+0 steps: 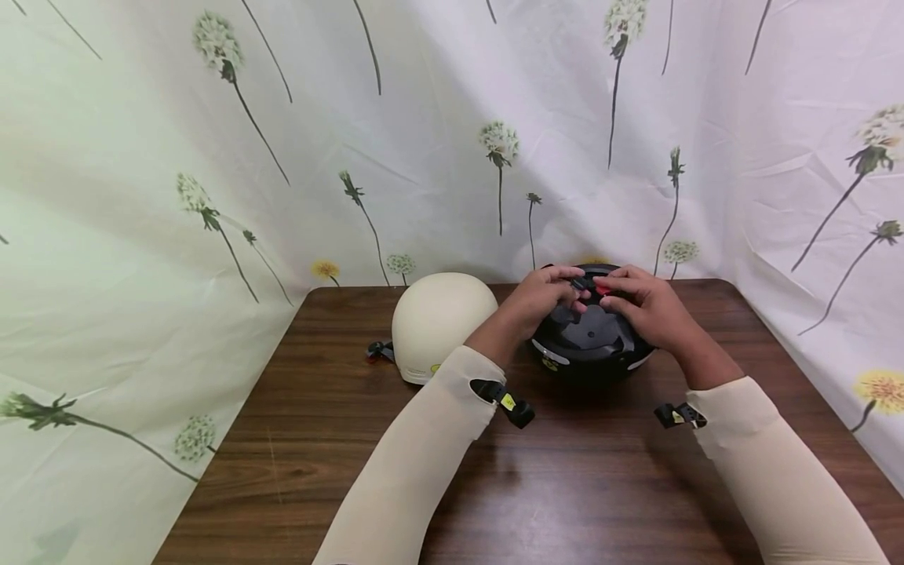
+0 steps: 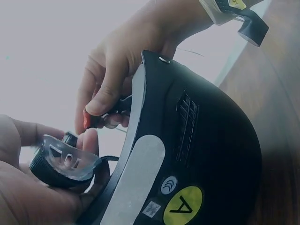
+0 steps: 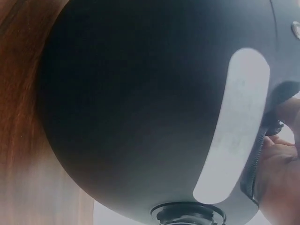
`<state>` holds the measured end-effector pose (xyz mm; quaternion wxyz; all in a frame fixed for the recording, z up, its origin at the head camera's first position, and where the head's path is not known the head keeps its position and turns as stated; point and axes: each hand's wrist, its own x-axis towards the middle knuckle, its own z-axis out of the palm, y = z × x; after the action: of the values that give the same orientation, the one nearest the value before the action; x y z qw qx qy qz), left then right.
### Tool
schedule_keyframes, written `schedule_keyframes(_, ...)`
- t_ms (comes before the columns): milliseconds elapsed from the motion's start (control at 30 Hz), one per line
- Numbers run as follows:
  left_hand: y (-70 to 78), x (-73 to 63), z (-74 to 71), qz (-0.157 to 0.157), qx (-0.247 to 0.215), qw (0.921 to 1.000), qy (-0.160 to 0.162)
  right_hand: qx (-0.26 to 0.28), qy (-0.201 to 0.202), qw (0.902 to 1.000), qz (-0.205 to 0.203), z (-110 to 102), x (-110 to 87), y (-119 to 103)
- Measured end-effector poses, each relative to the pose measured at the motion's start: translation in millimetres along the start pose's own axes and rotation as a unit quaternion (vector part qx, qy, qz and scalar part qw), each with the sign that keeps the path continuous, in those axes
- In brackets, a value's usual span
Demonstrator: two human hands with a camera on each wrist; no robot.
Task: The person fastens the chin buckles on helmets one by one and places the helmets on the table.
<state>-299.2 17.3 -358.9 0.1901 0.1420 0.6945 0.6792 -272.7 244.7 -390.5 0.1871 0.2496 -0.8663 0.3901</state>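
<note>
A black helmet (image 1: 592, 337) lies upside down on the table, its opening and dark lining facing up. Above that opening my left hand (image 1: 540, 300) holds one end of the chin strap; in the left wrist view this black strap (image 2: 63, 180) carries a clear plastic pad and a small black buckle part. My right hand (image 1: 646, 304) pinches the red-tabbed buckle (image 2: 87, 119) between thumb and fingers, just across from the left fingertips. Along the helmet's rim, the right wrist view shows a pale grey reflective strip (image 3: 234, 126); the right fingertips are partly hidden there.
To the left, a cream helmet (image 1: 441, 322) stands dome up, with its strap buckle (image 1: 380, 351) sticking out on the table. The dark wooden table (image 1: 339, 471) meets a white curtain (image 1: 424, 157) with dandelion prints behind and at both sides.
</note>
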Motion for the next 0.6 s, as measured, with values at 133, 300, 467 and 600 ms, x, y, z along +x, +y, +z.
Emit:
schedule_keyframes(133, -0.9, 0.0, 0.8, 0.004, -0.021, 0.9998, -0.001, 0.063, 0.016, 0.9973, 0.033, 0.4, 1.2, -0.5)
schedule_keyframes(300, -0.7, -0.6, 2.0, 0.007, -0.019, 0.9998, 0.008, 0.127, 0.037, 0.9889, 0.068, -0.1, 1.3, -3.0)
schedule_keyframes(467, 0.0, -0.6, 2.3, -0.001, -0.003, 0.9999, 0.015, 0.126, 0.044, 0.9880, 0.078, -1.5, 0.8, -4.0)
schedule_keyframes(600, -0.8, 0.0, 3.3, -0.010, 0.011, 0.9996, 0.023, 0.114, 0.043, 0.9887, 0.087, -2.4, 0.9, -3.7)
